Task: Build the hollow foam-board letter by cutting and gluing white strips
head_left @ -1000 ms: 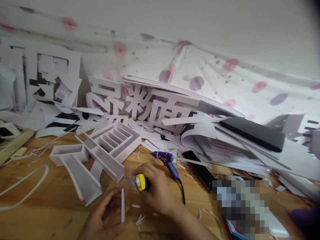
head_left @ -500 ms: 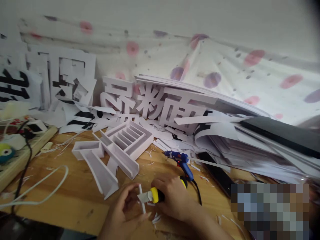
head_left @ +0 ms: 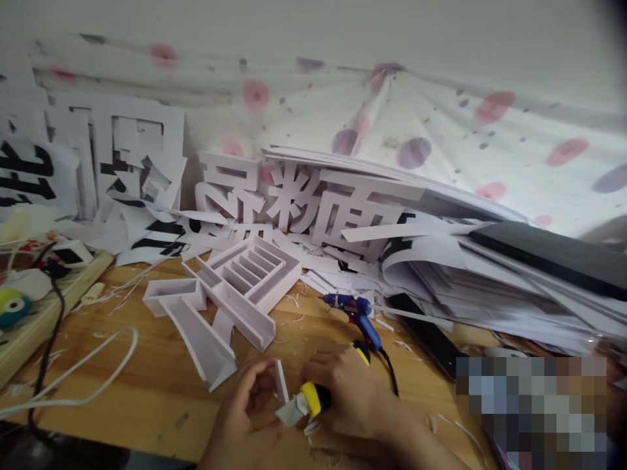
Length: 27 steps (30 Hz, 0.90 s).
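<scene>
Apparently trimming small white strip (head_left: 281,381) over near side of desk (head_left: 161,412). Pinching strip in half-curled left hand (head_left: 242,414), yellow-black cutter (head_left: 310,399) wrapped in right hand (head_left: 345,388), blade (head_left: 292,410) by strip's near end. For next cut: steady strip, keep left hand off blade.

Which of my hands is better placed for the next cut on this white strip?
Probably the right. Your right hand grips the yellow-and-black knife, its blade close to the lower end of the white strip. Your left hand is busy holding that strip.
</scene>
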### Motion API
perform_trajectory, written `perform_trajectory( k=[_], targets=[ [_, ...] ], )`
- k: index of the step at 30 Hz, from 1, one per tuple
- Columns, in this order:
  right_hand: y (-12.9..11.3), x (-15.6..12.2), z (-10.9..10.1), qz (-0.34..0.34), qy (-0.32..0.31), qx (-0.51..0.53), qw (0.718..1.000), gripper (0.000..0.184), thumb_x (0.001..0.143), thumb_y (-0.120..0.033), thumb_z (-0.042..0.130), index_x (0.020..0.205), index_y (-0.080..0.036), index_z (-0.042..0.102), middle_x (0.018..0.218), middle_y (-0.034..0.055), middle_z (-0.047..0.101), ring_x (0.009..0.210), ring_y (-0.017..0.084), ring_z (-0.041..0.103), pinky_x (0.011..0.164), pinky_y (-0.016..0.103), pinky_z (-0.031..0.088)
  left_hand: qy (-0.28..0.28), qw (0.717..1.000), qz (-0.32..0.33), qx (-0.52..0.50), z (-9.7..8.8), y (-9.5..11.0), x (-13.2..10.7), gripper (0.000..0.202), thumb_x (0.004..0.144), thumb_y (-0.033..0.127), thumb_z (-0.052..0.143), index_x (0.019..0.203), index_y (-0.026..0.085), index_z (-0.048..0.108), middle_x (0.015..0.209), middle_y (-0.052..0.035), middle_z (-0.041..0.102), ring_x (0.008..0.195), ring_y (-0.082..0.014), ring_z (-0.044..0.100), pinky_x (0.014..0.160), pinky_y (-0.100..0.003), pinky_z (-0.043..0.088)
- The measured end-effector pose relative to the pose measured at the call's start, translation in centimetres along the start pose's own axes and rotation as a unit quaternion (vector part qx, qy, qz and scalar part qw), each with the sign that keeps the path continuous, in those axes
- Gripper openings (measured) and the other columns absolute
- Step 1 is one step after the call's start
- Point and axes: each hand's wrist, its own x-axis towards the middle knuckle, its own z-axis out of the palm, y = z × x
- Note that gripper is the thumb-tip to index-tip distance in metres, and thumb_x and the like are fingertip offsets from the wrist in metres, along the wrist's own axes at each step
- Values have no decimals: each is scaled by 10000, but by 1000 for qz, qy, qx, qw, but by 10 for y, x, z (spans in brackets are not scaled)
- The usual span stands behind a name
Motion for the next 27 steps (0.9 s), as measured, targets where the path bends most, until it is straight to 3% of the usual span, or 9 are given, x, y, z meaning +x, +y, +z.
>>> perform_trajectory(
  k=[4,10,14,17,22,27],
  targets=[
    [2,0,-1,65,31,-8,997,104,655,-279,646,682,-208,575,704,-4,644,648,161,561,537,268,233,21,999,24,12,2,8,-2,538,520,140,783,1026,258,647,1038,-22,667,905,-204,651,781,-264,539],
    [-4,-1,-2,-3,-9,43,999,127,627,-258,672,717,-212,595,703,-16,654,676,161,573,565,258,279,-31,999,10,5,-2,-2,0,565,556,132,757,1091,236,604,1015,-53,680,881,-231,672,752,-300,556],
    [-4,2,1,33,-1,14,999,127,617,-268,675,685,-209,585,686,-18,650,651,160,570,540,271,252,9,1000,23,19,1,1,-1,539,543,139,772,1051,237,620,960,-33,675,866,-214,662,753,-278,548],
    [-2,2,1,62,12,1,998,126,632,-292,665,669,-210,578,678,-13,647,647,164,569,541,274,245,-11,999,19,44,1,5,-2,554,520,142,791,1041,235,630,1026,-41,658,927,-226,645,789,-289,545],
    [-5,-1,-1,-3,-24,69,997,105,626,-225,650,720,-223,604,727,-26,666,702,159,580,595,251,306,-9,999,15,29,-2,2,-2,532,568,173,751,1076,222,602,1041,-59,665,910,-240,656,793,-329,550],
    [-7,1,-2,38,-32,23,999,104,623,-243,656,698,-210,592,706,-11,658,674,164,580,552,263,275,-9,999,13,32,2,4,-2,524,561,161,764,1059,235,617,1059,-47,653,937,-239,650,794,-315,553]
  ],
)
